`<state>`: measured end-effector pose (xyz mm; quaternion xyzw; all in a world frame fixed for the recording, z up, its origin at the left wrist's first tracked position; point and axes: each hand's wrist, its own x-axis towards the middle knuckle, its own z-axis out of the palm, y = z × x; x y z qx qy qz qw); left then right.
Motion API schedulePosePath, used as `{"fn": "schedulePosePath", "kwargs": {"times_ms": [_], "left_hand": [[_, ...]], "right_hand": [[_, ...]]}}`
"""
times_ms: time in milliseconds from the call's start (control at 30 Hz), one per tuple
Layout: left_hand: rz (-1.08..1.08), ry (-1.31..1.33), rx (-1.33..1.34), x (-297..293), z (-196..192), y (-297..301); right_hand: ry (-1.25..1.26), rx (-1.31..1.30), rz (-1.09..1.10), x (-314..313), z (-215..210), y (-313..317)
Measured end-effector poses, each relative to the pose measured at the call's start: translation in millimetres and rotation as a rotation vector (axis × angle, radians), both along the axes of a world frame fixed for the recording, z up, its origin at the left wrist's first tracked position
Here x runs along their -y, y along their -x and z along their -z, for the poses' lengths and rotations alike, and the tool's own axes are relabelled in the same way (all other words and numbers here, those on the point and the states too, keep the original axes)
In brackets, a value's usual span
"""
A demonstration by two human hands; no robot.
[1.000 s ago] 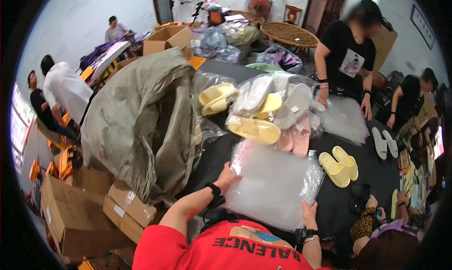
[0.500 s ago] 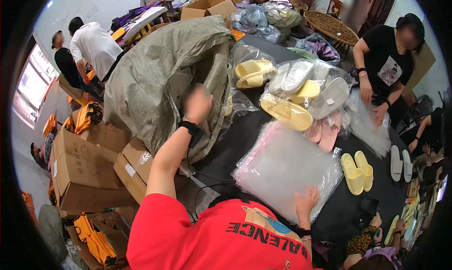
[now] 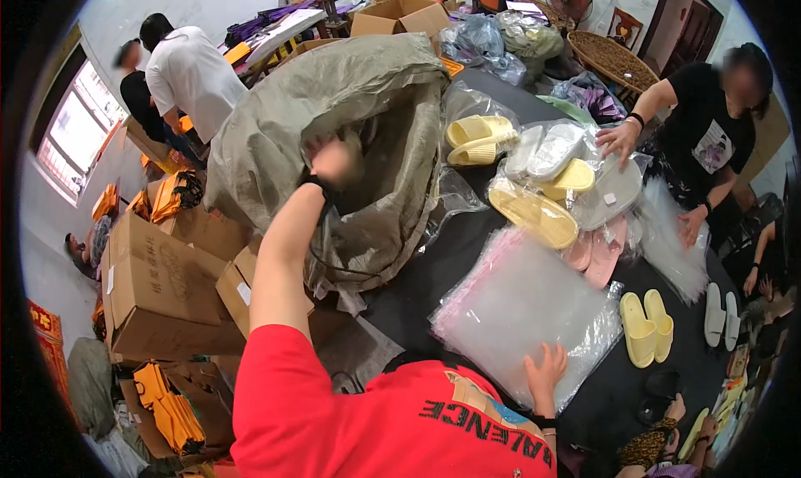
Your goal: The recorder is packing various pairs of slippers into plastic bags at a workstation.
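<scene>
My left hand (image 3: 335,161) reaches into the mouth of a big grey-green woven sack (image 3: 275,119). Its fingers are smeared by motion and partly lost in the dark opening, so whether they grip anything cannot be made out. Spread fingers of my right hand (image 3: 546,374) lie flat on the near right part of a stack of clear plastic bags (image 3: 521,303) with a pinkish edge. Just beyond that stack are bagged slippers in yellow (image 3: 532,215), grey-white (image 3: 616,190) and pink (image 3: 607,253). An unwrapped yellow pair (image 3: 648,328) sits to the right of the stack.
Cardboard boxes (image 3: 163,290) crowd the left side, one holding orange goods (image 3: 167,403). Across the black table (image 3: 400,311), a co-worker in black (image 3: 709,128) handles slippers beside more clear bags (image 3: 674,240). A grey-white slipper pair (image 3: 721,315) lies at the right.
The sack's mouth gapes wider, with my left hand at its left inner side. My right hand stays on the bags. The co-worker's one hand has moved onto the bagged slippers. The whole view has shifted.
</scene>
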<state>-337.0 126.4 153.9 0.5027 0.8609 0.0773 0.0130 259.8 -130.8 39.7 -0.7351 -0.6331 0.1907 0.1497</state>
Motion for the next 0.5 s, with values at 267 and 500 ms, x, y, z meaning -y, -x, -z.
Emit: {"fn": "schedulePosePath", "kwargs": {"times_ms": [267,500], "left_hand": [[-0.043,-0.033,-0.122,-6,-58,3],[-0.074,-0.029,0.277,-24,31,12]], "right_hand": [[0.039,-0.016,0.006,-3,4,3],[0.067,-0.012,-0.016,-7,10,1]]}}
